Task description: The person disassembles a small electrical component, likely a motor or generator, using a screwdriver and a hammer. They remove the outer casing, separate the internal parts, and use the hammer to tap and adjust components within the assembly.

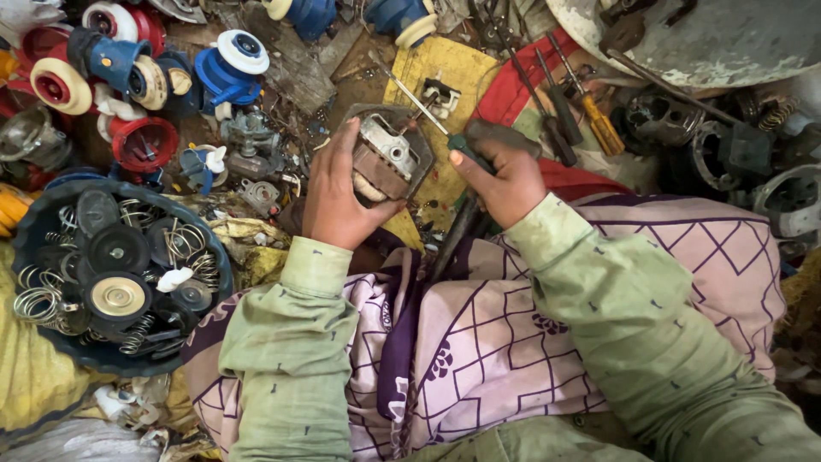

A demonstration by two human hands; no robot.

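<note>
Motor core, judged heavy and rigid, sat clamped by its frame in left hand; right hand clenched screwdriver.

A dark round basin filled with springs and black discs is seen at the left. Blue and red pump housings are scattered far left, while spare screwdrivers are laid on red cloth far right.

A dull grey metal motor housing, grimy and scuffed, is gripped. A screwdriver shows a bright steel shaft and matt green plastic handle. Wire springs look shiny; black discs look matt rubber. Sleeves are soft green cloth.
</note>
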